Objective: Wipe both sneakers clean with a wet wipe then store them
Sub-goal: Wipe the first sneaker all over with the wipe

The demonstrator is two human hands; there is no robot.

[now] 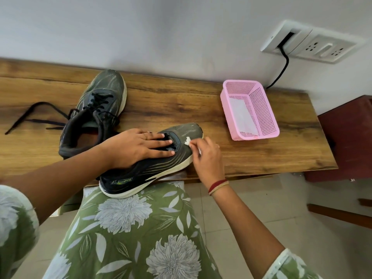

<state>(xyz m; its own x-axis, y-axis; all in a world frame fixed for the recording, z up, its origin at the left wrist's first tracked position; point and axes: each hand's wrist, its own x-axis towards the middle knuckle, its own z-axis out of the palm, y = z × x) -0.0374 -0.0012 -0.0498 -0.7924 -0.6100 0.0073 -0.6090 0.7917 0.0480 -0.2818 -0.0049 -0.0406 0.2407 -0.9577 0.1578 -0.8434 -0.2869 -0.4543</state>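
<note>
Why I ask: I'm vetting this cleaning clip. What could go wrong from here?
The near sneaker overhangs the table edge at its heel. Only the flat left hand steadies it, so hard rubbing might tip it off.
The right hand pinches just a small wad of wipe, which may slip or tear.
The lace of the far sneaker trails loose and could snag.

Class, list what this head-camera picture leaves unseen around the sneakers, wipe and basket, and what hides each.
Head view: near sneaker laces, covered by the left hand.
Head view: most of the wet wipe, bunched inside the right hand.
Head view: white sheet in the pink basket, veiled by its mesh; nature unclear.
</note>
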